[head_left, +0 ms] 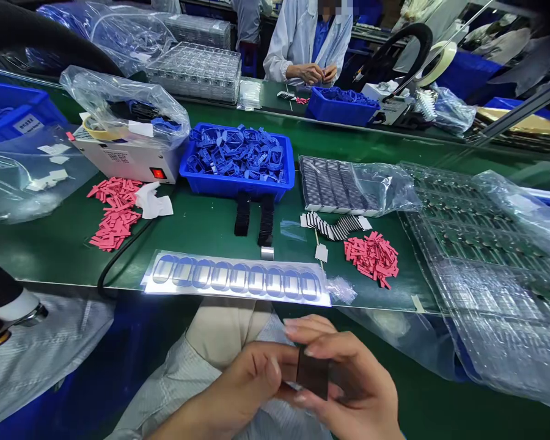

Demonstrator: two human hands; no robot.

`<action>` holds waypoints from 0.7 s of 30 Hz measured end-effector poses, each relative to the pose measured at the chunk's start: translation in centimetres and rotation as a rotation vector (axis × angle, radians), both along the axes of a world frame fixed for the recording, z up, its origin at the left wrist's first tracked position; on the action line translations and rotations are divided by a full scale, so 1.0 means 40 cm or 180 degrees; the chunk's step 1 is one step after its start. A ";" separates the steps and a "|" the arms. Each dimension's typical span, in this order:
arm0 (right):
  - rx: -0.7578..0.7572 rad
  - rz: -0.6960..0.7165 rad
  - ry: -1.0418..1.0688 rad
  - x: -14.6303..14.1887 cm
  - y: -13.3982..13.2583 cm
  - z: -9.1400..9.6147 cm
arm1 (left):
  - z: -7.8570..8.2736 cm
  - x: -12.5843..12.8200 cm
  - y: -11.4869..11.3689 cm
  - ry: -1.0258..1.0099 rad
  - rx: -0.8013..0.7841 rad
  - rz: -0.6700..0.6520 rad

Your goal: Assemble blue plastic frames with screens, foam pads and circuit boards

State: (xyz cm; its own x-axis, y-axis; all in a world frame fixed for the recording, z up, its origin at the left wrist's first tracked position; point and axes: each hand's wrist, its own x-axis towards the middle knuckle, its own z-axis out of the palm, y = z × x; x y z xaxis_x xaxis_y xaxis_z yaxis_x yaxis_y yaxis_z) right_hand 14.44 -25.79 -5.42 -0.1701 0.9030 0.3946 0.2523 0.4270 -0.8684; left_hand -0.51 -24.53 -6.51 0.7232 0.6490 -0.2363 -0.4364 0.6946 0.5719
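Note:
Low in the picture, over my lap, both my hands close on a small dark flat rectangular piece [312, 373]. My left hand [245, 382] pinches its left edge with thumb and fingers. My right hand [348, 382] wraps round it from the right, fingers curled over the top. Just beyond my hands, on the green belt's near edge, lies a long shiny metal strip [238, 278] with a row of several oval pockets. Two short black stacks [255, 219] stand behind the strip.
A blue bin of blue parts [239, 157] sits mid-belt, beside a white machine with a red switch [128, 156]. Pink slips lie in piles at left [114, 211] and right [372, 256]. Clear blister trays [476, 244] fill the right. A person in a white coat [305, 43] works opposite.

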 end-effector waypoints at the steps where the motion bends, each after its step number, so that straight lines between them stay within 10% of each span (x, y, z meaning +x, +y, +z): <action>1: -0.0236 0.0082 0.0312 -0.006 -0.006 -0.001 | 0.002 0.003 -0.004 -0.0165 -0.0154 -0.0091; 7: -0.0341 -0.0004 0.0431 -0.009 -0.019 0.011 | -0.011 0.017 -0.020 -0.0428 -0.0488 0.0098; 21: 0.0549 -0.0488 -0.0964 0.041 0.015 0.050 | -0.005 -0.015 -0.009 0.0726 0.0611 0.0218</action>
